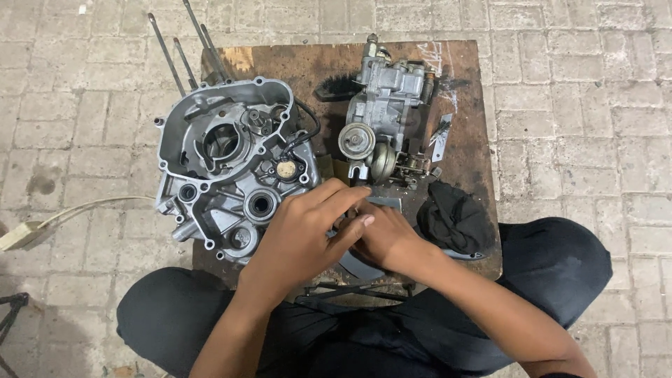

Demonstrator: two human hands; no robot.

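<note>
Wooden board [469, 105] across the lap, serving as a worktop over paved ground. Large aluminium engine case half [224, 164] along the left edge, open face up so bores and bearing seats stay in reach, long studs [178, 52] jutting off the far left corner. Carburettor assembly [385, 112] upright toward the far middle, black brush [337, 87] just beside it. Dark rag [455, 220] near the right edge, close at hand for wiping. Thin grey flat piece [360, 264], gasket-like, at the near edge under both hands. Left hand [301, 241] laid over right hand [385, 238], fingers curled together around something small and hidden; cannot tell what, nor how firmly pinched.
</note>
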